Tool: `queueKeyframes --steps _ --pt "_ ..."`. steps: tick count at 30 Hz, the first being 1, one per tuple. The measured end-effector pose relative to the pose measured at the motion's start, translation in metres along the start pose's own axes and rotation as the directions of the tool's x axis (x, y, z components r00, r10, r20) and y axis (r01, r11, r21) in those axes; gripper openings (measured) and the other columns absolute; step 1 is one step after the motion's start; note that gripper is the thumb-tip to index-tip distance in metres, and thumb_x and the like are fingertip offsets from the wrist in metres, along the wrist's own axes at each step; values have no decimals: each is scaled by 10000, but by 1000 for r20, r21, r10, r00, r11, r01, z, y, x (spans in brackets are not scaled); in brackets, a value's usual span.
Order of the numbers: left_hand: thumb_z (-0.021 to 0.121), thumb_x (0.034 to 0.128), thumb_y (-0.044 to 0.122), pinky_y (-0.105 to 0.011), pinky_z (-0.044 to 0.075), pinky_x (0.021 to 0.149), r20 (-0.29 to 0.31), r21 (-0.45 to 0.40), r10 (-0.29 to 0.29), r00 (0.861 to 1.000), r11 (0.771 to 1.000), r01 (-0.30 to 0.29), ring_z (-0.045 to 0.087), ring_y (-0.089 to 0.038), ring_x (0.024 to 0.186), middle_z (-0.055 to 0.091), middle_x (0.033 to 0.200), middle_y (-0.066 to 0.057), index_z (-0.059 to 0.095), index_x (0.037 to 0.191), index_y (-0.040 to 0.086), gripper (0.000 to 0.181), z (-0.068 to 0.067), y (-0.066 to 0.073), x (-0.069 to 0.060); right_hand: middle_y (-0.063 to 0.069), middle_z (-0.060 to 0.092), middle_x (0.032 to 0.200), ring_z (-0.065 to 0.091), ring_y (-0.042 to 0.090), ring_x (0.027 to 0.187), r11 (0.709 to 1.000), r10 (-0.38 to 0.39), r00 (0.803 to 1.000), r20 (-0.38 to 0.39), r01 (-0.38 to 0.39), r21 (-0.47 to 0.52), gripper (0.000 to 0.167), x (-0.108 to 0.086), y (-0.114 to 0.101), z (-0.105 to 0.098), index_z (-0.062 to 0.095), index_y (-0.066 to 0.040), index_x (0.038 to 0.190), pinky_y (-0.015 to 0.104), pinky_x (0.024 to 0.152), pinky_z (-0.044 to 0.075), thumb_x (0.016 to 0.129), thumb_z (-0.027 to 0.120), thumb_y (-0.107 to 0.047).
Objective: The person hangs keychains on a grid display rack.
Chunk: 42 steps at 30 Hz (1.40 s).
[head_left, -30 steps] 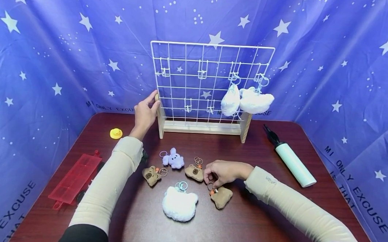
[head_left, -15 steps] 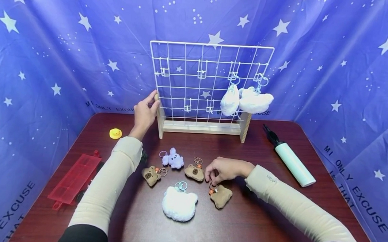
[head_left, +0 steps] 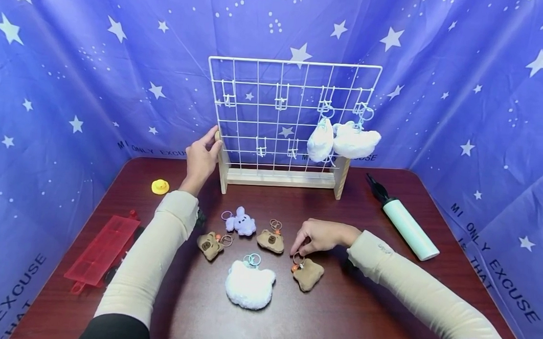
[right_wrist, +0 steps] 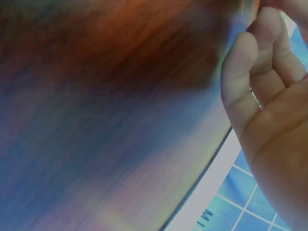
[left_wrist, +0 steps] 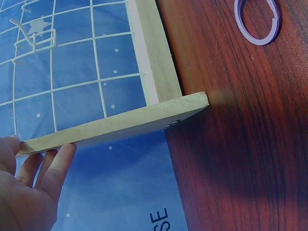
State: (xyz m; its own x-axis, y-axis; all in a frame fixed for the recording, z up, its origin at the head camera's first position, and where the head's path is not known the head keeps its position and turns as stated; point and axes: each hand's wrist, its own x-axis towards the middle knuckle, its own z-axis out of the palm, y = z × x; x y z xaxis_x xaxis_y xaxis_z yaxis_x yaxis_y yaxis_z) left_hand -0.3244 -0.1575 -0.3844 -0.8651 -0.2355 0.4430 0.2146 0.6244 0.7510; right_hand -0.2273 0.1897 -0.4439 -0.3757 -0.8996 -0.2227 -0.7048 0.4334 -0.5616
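Observation:
My left hand (head_left: 201, 160) grips the wooden side post (left_wrist: 120, 115) of a white wire grid rack (head_left: 289, 178), thumb on one side and fingers on the other in the left wrist view. My right hand (head_left: 320, 236) pinches the metal ring of a brown plush keychain (head_left: 308, 275), which lies face down with an orange bead. In the right wrist view the right hand (right_wrist: 274, 110) shows curled fingers, but its fingertips are cut off. Two white plush keychains, one narrow (head_left: 321, 141) and one wide (head_left: 357, 142), hang from hooks at the rack's upper right.
Nearby lie a white plush keychain (head_left: 249, 286), two brown bear keychains (head_left: 209, 246) (head_left: 270, 241) and a purple one (head_left: 241, 223). A yellow duck (head_left: 160, 186) and red toy trailer (head_left: 103, 250) sit left; a pale green hand pump (head_left: 410, 229) lies right.
My right fingers have shifted slightly up and to the right, and the keychain's ring shows more fully under them. My left hand stays on the post.

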Motion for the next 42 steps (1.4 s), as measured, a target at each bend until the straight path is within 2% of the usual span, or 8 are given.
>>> queueKeyframes --steps 4,10,20,29,37,42 --pt "689 982 258 -352 627 650 -8 1 4 1000 1000 -4 770 -291 875 747 1213 -58 614 1413 331 443 -1 1 0 -82 790 1034 672 -30 958 999 -28 999 -37 28 15 224 -2 3 -1 814 -203 1107 189 866 545 921 728 -110" --pt "695 979 234 -385 630 675 -19 -6 15 1000 1000 -15 764 -283 948 759 1187 -65 620 1411 308 445 -1 3 2 -43 787 988 667 -17 896 997 -76 990 -116 77 9 231 -3 5 -4 802 -168 1137 207 806 550 934 716 -96" --pt "688 984 263 -346 624 639 -19 5 15 1000 1000 -15 774 -290 824 754 1196 -61 616 1413 319 439 -1 2 0 -9 776 958 677 0 875 994 -107 968 -228 112 8 219 -8 4 -11 794 -104 1137 227 797 565 935 713 -78" --pt "690 983 253 -324 618 612 -5 -4 17 1000 1000 -17 773 -280 818 758 1187 -74 621 1411 313 437 0 3 0 -33 779 1005 681 14 901 998 -50 954 -296 58 20 226 -20 7 -19 785 -101 1161 241 788 562 949 707 -94" --pt "690 983 252 -295 612 599 -11 -17 13 1000 1000 -13 773 -278 829 756 1189 -72 622 1411 308 437 -1 2 -1 -5 781 1009 687 29 900 995 -98 926 -366 93 -31 222 -21 5 -33 783 -75 1151 257 771 569 940 714 -83" --pt "693 981 255 -335 622 626 -11 -10 24 1000 1000 -24 773 -275 879 753 1192 -73 627 1408 305 435 0 1 -1 28 780 1037 683 40 915 997 -80 916 -393 76 -25 226 -24 2 -40 782 -107 1169 253 783 568 958 699 -99"
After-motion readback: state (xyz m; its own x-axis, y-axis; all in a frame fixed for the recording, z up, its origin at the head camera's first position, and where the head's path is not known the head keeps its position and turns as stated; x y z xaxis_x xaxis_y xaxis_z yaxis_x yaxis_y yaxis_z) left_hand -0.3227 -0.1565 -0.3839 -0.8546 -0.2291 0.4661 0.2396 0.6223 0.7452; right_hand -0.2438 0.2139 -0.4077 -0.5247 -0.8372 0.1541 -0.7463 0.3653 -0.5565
